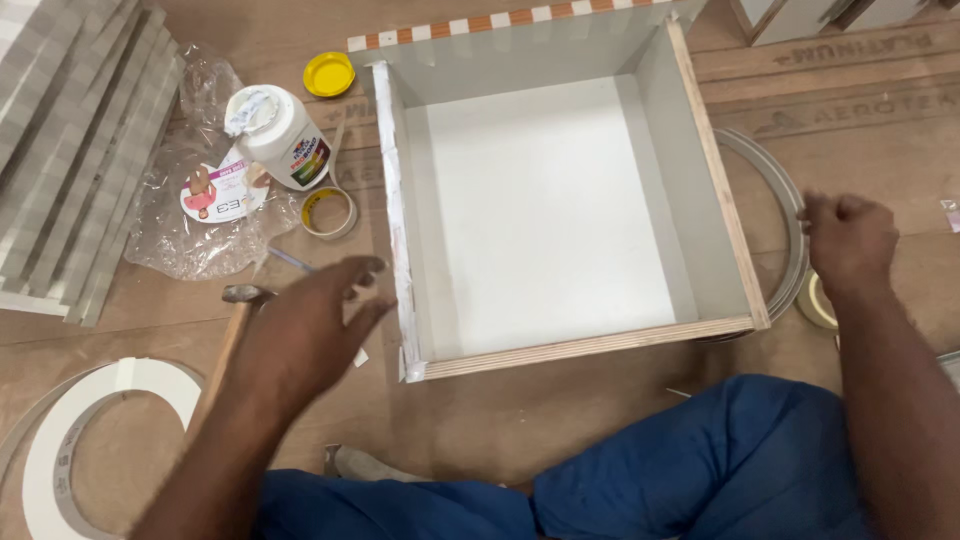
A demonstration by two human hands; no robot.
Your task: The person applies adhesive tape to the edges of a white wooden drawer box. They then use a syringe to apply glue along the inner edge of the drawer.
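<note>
An open plywood box (725,210) with a white inside lies on the brown board floor in front of me. White edge tape (397,200) runs along its left wall. My left hand (310,325) hovers blurred, fingers apart, just left of that wall and above a hammer (240,300). My right hand (848,240) is at the box's right, fingers curled on a coil of grey edge band (785,195); the grip itself is hidden. My blue-trousered legs (700,470) are crossed below the box.
A white glue bottle (280,135), its yellow cap (329,73), a tape roll (329,212) and a crumpled plastic bag (190,230) lie at the left. Grey laminate strips (70,140) are stacked far left. White edge-band coil (90,430) lies lower left; another tape roll (815,300) sits under my right wrist.
</note>
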